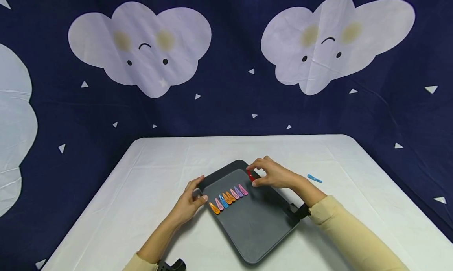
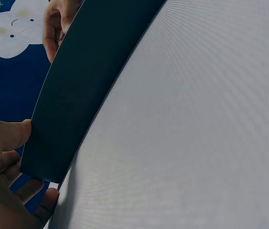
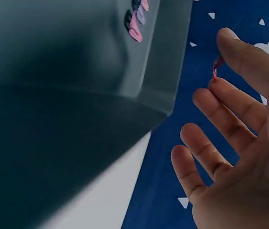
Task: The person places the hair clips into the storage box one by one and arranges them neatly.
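Observation:
My right hand (image 1: 274, 174) pinches a red hair clip (image 1: 250, 176) between thumb and fingertips above the far right side of a dark grey tray (image 1: 255, 227). The same clip shows small and dark in the right wrist view, where the other fingers of the right hand (image 3: 239, 124) spread away from it. My left hand (image 1: 187, 204) grips the tray's left corner, thumb by the rim and fingers around the outside. In the tray, a slanting row of several hair clips (image 1: 228, 197) lies side by side, in orange, pink, blue and purple.
A blue hair clip (image 1: 314, 178) lies on the white tabletop (image 1: 170, 157), right of the tray and beyond my right forearm. Behind the table hangs a dark blue cloth (image 1: 230, 82) printed with clouds and triangles.

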`<action>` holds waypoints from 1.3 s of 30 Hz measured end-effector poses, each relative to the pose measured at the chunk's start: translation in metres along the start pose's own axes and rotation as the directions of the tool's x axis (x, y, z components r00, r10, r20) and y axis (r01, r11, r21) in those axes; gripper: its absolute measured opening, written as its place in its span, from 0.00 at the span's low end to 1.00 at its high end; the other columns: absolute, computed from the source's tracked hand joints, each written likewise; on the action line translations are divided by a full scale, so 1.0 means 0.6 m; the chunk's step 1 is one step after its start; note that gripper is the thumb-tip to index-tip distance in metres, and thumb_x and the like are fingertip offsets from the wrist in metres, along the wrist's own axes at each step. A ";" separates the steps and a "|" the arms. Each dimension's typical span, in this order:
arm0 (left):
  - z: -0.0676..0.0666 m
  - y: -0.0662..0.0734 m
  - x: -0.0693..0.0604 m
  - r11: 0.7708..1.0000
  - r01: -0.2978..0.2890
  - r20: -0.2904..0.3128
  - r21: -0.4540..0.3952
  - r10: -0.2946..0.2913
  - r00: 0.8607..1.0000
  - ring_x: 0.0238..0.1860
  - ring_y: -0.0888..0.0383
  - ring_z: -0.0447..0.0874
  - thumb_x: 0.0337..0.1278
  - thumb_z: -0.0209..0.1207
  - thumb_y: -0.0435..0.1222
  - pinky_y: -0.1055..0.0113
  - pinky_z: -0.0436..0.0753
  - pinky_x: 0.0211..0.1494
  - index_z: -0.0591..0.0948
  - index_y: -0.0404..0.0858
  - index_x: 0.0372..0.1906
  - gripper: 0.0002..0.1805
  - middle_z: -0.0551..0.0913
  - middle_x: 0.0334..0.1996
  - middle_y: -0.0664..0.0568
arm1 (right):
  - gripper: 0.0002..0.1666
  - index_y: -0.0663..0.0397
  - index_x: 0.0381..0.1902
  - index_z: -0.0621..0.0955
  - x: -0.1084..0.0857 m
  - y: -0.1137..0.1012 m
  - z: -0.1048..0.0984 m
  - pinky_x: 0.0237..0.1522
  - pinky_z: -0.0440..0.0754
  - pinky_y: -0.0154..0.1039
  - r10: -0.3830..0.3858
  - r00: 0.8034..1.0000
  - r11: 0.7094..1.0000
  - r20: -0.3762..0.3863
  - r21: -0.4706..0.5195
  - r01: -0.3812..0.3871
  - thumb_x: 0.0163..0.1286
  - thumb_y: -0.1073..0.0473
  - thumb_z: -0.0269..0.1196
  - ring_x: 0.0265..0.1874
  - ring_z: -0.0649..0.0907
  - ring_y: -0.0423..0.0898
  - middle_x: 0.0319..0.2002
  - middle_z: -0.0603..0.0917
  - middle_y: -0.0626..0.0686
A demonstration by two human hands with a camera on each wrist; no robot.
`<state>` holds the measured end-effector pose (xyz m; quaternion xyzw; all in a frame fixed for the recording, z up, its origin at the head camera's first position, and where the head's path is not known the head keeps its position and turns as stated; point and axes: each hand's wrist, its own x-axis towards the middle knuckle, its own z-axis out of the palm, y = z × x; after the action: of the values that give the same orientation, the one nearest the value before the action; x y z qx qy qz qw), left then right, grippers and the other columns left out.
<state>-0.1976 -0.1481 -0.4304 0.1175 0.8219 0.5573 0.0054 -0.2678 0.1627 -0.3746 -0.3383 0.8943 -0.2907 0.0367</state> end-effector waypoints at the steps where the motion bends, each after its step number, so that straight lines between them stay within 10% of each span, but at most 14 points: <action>1: 0.000 0.000 0.000 1.000 0.000 -0.001 0.000 0.000 1.000 0.59 0.47 0.67 0.58 0.59 0.29 0.74 0.72 0.46 0.62 0.42 0.70 0.35 0.63 0.68 0.47 | 0.30 0.53 0.56 0.78 0.002 0.001 0.002 0.47 0.70 0.42 0.004 1.000 1.000 0.012 0.000 -0.004 0.56 0.52 0.70 0.48 0.70 0.51 0.52 0.80 0.48; 39: 0.000 0.001 0.001 1.000 -0.011 0.010 0.002 0.011 1.000 0.64 0.47 0.64 0.58 0.59 0.30 0.73 0.72 0.50 0.61 0.41 0.70 0.35 0.62 0.68 0.45 | 0.28 0.46 0.53 0.80 0.028 0.031 0.058 0.52 0.70 0.44 0.033 0.984 0.995 0.177 -0.097 -0.016 0.53 0.53 0.71 0.47 0.70 0.45 0.50 0.78 0.44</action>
<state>-0.1982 -0.1477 -0.4299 0.1245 0.8218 0.5560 0.0064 -0.2823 0.1462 -0.4111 -0.3532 0.9044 -0.2159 0.1040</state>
